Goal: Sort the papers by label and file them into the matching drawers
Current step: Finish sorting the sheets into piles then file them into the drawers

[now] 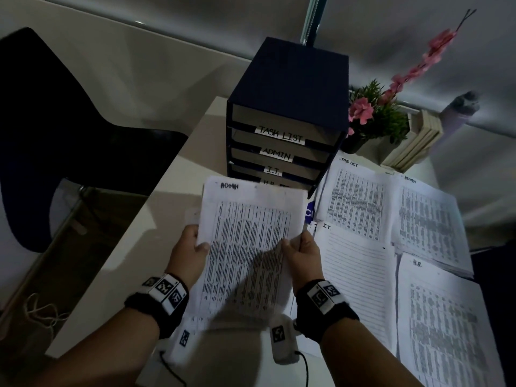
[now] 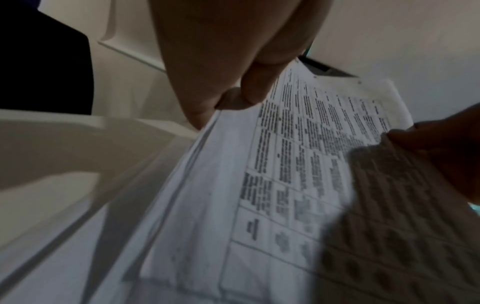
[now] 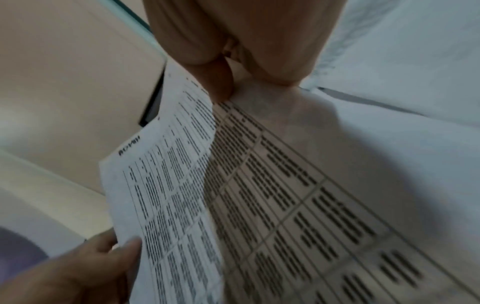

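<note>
Both hands are gripping a bundle of printed sheets: the left hand (image 1: 190,248) is pinching the left edge with thumb on top and fingers beneath, and the right hand (image 1: 300,248) is pinching the right edge the same way, its thumb curling the top sheet up slightly. This held bundle (image 1: 245,247) is carrying the handwritten word "ADMIN" at its top left corner, above a table of small printed rows (too blurred to read), and it is hovering over the white desk (image 1: 173,219) just in front of the dark drawer unit (image 1: 290,107). That unit's drawers are showing white labels reading, from the top down, "TASK LIST", "ADMIN", "I.T." and "H.R.", the last one partly hidden behind the held sheets. To the right, four piles are lying on the desk, their edges overlapping: a "TASK LIST" pile (image 1: 360,199), an "ADMIN" pile (image 1: 430,222), an "I.T." pile (image 1: 360,272) of ruled lines, and an "H.R." pile (image 1: 446,325). A blue card (image 1: 310,212) showing a white letter "C" is peeking out between the held bundle and the piles. Behind them a potted plant (image 1: 374,115) with pink flowers is standing beside the unit, next to a few books (image 1: 418,141).
</note>
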`<state>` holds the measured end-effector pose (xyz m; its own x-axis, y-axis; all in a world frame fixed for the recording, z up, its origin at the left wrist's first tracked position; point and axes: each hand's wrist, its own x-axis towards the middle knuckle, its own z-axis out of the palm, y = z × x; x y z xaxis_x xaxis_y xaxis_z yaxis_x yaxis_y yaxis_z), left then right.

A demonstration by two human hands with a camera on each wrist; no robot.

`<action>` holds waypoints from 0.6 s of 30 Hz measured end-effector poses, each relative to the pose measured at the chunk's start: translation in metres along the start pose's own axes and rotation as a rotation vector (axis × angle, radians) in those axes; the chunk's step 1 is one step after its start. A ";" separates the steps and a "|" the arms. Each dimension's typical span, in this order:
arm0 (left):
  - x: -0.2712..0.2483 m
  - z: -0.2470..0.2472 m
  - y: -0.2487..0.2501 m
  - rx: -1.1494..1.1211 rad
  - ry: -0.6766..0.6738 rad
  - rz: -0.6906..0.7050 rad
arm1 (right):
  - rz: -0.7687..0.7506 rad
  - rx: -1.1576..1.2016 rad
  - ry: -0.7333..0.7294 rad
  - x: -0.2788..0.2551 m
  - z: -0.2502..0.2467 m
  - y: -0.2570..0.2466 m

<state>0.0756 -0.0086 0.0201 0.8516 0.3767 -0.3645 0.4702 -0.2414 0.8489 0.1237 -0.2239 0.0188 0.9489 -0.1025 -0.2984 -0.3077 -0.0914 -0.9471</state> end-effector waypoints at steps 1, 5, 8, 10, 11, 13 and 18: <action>-0.001 -0.001 0.010 -0.013 0.045 0.056 | -0.061 0.018 0.005 0.000 0.000 -0.009; -0.012 -0.002 0.051 -0.237 0.233 0.339 | -0.319 0.155 -0.006 -0.008 0.000 -0.048; -0.022 0.001 0.059 -0.407 0.273 0.433 | -0.374 0.159 -0.033 -0.015 -0.003 -0.051; -0.023 0.005 0.048 -0.407 0.255 0.417 | -0.345 0.092 -0.057 -0.018 -0.003 -0.037; -0.023 0.008 0.041 -0.395 0.224 0.373 | -0.309 0.044 -0.076 -0.019 -0.004 -0.028; -0.020 0.017 0.024 -0.314 0.145 0.261 | -0.188 -0.056 -0.128 -0.021 -0.007 -0.010; -0.021 0.032 0.032 -0.080 0.151 0.133 | -0.056 -0.238 -0.149 -0.015 -0.030 0.015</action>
<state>0.0803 -0.0524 0.0429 0.8577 0.4775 -0.1908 0.3311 -0.2289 0.9154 0.1029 -0.2537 0.0128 0.9593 0.0541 -0.2770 -0.2454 -0.3248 -0.9134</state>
